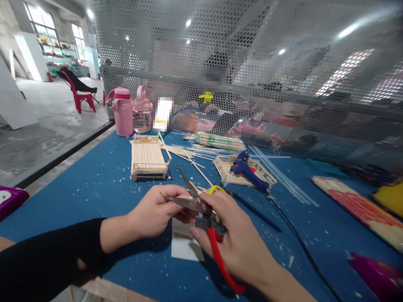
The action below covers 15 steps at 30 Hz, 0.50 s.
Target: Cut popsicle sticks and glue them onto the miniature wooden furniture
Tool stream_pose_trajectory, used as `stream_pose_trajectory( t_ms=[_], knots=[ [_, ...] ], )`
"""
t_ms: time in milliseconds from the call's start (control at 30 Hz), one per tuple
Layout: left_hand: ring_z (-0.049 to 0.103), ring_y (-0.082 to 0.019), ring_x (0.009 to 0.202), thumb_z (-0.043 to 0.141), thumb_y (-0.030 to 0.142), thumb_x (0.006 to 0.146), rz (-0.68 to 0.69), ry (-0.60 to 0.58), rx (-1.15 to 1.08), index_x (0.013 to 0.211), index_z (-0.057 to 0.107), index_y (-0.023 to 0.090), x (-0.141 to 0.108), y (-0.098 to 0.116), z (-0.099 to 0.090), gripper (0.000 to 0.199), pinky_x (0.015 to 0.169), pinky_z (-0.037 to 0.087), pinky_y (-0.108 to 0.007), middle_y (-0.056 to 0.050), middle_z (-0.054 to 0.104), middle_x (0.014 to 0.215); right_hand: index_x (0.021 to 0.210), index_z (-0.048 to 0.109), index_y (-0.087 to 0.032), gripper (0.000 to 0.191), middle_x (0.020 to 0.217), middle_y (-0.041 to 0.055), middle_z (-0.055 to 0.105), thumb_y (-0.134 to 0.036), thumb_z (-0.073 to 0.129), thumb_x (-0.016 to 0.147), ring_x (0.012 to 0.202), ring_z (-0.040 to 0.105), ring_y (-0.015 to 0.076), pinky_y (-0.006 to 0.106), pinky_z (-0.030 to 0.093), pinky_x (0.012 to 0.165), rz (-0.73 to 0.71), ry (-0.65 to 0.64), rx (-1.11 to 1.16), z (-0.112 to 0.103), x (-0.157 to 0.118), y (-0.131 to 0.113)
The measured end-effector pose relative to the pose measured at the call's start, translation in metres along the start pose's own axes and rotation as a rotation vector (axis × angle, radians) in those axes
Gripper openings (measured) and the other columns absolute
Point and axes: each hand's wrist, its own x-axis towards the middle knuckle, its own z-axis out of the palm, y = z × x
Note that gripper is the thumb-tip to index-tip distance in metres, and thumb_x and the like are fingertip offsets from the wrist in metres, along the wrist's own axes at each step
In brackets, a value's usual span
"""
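My right hand [234, 237] is closed round a pair of scissors [202, 206] with red handles, their blades spread apart. My left hand [160, 209] is closed in a pinch beside the lower blade; what its fingers hold is hidden. Below both hands lies a white sheet [184, 241] on the blue table [116, 276]. Beyond my left hand stands a small bed-like frame of wooden sticks [149, 160]. A blue glue gun [250, 173] rests on another stick frame [222, 169] beyond my right hand.
Loose sticks [188, 154] and a wrapped stick bundle [218, 140] lie at the back. Pink bottles [124, 114] stand back left. A black cable [300, 244] crosses the right side, near a long packet [362, 211]. Perforated metal [179, 47] rises behind the table.
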Motion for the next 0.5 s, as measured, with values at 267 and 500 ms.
stream_pose_trajectory(
  t_ms=[267,500],
  knots=[
    [0.059,-0.010,0.053,0.075,0.039,0.067,0.002,-0.039,0.062,0.062,0.060,0.013,-0.0025,-0.0002,-0.0028,0.030,0.056,0.047,-0.021,0.000,0.063,0.058,0.108,0.051,-0.020,0.039,0.086,0.0047,0.053,-0.025,0.067,0.074,0.075,0.052,0.0183,0.033,0.048,0.064,-0.027,-0.016,0.051,-0.0041,0.0023,-0.0029],
    [0.057,-0.010,0.054,0.073,0.040,0.070,0.011,-0.054,0.104,0.062,0.061,0.012,-0.0028,0.0005,-0.0027,0.031,0.055,0.044,-0.021,-0.001,0.062,0.058,0.108,0.052,-0.023,0.040,0.091,0.0044,0.056,-0.024,0.068,0.072,0.080,0.055,0.0184,0.031,0.047,0.069,-0.016,-0.032,0.138,-0.0064,0.0004,-0.0008]
  ],
)
